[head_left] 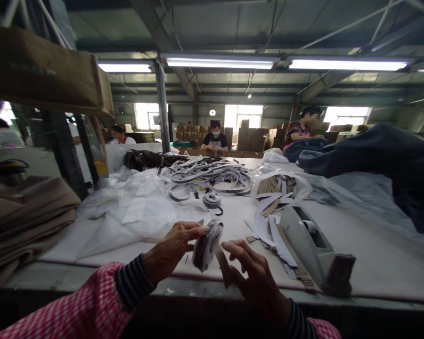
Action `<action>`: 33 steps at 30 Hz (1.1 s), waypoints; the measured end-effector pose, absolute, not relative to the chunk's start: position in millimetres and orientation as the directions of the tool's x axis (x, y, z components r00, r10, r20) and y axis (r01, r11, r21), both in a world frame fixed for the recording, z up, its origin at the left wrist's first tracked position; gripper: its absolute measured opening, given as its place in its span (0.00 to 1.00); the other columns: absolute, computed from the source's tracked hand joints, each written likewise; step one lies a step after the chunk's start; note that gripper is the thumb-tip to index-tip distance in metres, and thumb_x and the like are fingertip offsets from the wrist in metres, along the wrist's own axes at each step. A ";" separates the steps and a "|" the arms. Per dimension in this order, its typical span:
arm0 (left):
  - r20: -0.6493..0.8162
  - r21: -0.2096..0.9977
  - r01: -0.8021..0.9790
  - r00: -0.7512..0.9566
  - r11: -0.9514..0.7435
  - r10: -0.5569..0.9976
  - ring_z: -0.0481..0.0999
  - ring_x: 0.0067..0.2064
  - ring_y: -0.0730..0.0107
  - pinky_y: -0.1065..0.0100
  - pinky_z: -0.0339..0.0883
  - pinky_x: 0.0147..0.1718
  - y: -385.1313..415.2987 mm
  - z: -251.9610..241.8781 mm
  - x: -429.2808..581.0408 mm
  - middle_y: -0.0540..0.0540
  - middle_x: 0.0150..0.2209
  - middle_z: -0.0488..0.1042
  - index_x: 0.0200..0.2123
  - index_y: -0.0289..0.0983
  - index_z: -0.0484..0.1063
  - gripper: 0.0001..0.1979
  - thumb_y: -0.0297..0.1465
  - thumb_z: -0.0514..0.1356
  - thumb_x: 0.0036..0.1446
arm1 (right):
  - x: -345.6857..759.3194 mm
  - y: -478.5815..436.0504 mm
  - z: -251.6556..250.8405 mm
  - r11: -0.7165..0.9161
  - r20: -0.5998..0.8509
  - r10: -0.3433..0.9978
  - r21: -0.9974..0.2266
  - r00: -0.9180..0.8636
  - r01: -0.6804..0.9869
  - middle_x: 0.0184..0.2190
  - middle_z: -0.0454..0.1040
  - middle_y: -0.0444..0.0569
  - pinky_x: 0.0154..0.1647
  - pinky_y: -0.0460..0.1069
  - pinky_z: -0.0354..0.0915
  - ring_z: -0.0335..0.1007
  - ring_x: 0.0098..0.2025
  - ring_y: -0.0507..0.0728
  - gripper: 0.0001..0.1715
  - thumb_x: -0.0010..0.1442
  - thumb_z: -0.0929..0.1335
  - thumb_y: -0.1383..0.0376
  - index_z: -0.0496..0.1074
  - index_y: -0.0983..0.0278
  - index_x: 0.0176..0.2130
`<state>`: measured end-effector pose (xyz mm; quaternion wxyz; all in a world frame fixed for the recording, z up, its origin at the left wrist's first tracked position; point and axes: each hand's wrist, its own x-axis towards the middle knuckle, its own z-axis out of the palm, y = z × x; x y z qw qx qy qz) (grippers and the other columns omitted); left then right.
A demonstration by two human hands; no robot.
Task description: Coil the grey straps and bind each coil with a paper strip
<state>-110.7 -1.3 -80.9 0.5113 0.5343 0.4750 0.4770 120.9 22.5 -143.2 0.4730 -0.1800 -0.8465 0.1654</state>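
1. The left hand (171,247) was pinching a small plastic-wrapped bundle (205,247) between thumb and fingers; the bundle was held up over the near part of the table (381,268), roughly midway between the person's wrists.
2. A brownish strip (221,264) hung down from the bundle's right side; the right hand (256,273) was just beside it, fingers bent and spread, thumb close to the strip's lower end; from where I stood I could not tell whether it gripped the strip.
3. Right of that hand stood a grey tape dispenser (309,235); white and tan strips (268,230) lay fanned along its left side, and more spilled from a clear bag (302,184) behind.
4. Beyond the bundle lay a small grey coil (211,200); behind it sprawled a tangle of grey straps (208,172); clear plastic bags (127,197) covered the table to the left.
5. Across the room a masked co-worker (215,141) faced us, hands together.
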 end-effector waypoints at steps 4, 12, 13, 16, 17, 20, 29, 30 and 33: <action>0.022 0.988 0.152 0.129 -0.042 0.991 0.70 0.32 0.66 0.65 0.60 0.34 4.9 -78.2 -103.4 0.48 0.27 0.73 0.27 0.34 0.78 0.14 0.40 0.68 0.53 | 118.7 15.2 -136.2 0.941 0.816 0.336 -0.274 -0.470 0.198 0.40 0.74 0.52 0.38 0.51 0.68 0.73 0.40 0.57 0.16 0.69 0.61 0.75 0.73 0.59 0.48; 0.340 0.298 0.808 0.408 -0.509 0.847 0.69 0.48 0.55 0.56 0.63 0.47 -0.4 -117.9 -79.6 0.44 0.40 0.78 0.32 0.37 0.76 0.06 0.27 0.61 0.63 | 113.0 26.4 -155.9 0.914 0.674 0.393 -0.215 -0.626 0.343 0.44 0.76 0.53 0.41 0.49 0.68 0.73 0.44 0.58 0.11 0.71 0.64 0.73 0.72 0.63 0.38; 0.345 0.251 0.811 0.434 -0.528 0.832 0.68 0.48 0.55 0.57 0.64 0.48 -0.7 -124.4 -78.5 0.43 0.41 0.77 0.33 0.37 0.76 0.06 0.25 0.60 0.63 | 112.1 27.5 -156.2 0.907 0.637 0.413 -0.220 -0.651 0.359 0.40 0.76 0.51 0.40 0.49 0.67 0.73 0.42 0.58 0.10 0.70 0.65 0.73 0.72 0.63 0.36; 0.379 0.259 0.790 0.447 -0.556 0.811 0.69 0.48 0.57 0.58 0.66 0.49 0.0 -135.4 -81.4 0.43 0.42 0.77 0.36 0.37 0.77 0.06 0.25 0.59 0.65 | 110.3 30.3 -151.1 0.874 0.556 0.484 -0.263 -0.676 0.409 0.34 0.74 0.47 0.34 0.47 0.62 0.71 0.35 0.55 0.11 0.68 0.67 0.75 0.72 0.64 0.34; 0.387 0.292 0.774 0.441 -0.562 0.809 0.69 0.47 0.58 0.59 0.66 0.50 0.6 -136.5 -83.9 0.44 0.41 0.77 0.36 0.37 0.77 0.07 0.26 0.59 0.66 | 110.0 31.2 -147.9 0.864 0.532 0.503 -0.282 -0.681 0.417 0.33 0.73 0.46 0.32 0.46 0.60 0.70 0.33 0.54 0.10 0.68 0.67 0.75 0.73 0.64 0.34; 0.408 0.422 0.708 0.409 -0.566 0.816 0.72 0.45 0.60 0.60 0.66 0.49 2.5 -136.8 -91.6 0.46 0.38 0.78 0.36 0.39 0.78 0.10 0.28 0.58 0.68 | 109.6 33.9 -136.5 0.837 0.456 0.545 -0.343 -0.704 0.426 0.32 0.72 0.45 0.29 0.46 0.57 0.67 0.29 0.52 0.09 0.68 0.67 0.73 0.74 0.64 0.35; 0.472 0.710 0.561 0.070 -0.426 0.879 0.79 0.36 0.65 0.67 0.71 0.39 6.5 -143.4 -85.1 0.49 0.35 0.78 0.47 0.40 0.74 0.10 0.29 0.61 0.63 | 98.0 55.2 -118.1 0.581 0.272 0.719 -0.740 -0.640 0.339 0.26 0.77 0.43 0.34 0.46 0.63 0.73 0.31 0.54 0.09 0.57 0.69 0.75 0.77 0.63 0.30; 0.477 0.722 0.546 0.051 -0.425 0.877 0.80 0.35 0.66 0.68 0.72 0.37 6.5 -144.4 -84.0 0.49 0.34 0.78 0.47 0.39 0.73 0.09 0.30 0.62 0.63 | 96.1 59.0 -117.8 0.556 0.248 0.731 -0.757 -0.635 0.345 0.25 0.76 0.43 0.31 0.45 0.63 0.72 0.28 0.53 0.07 0.56 0.70 0.75 0.76 0.64 0.30; 0.508 0.726 0.526 0.025 -0.444 0.861 0.79 0.35 0.68 0.69 0.71 0.36 6.4 -146.0 -82.4 0.50 0.34 0.76 0.42 0.39 0.71 0.05 0.29 0.62 0.63 | 91.9 68.0 -115.5 0.508 0.183 0.725 -0.792 -0.664 0.337 0.24 0.75 0.42 0.24 0.44 0.62 0.71 0.23 0.52 0.08 0.54 0.69 0.75 0.76 0.66 0.36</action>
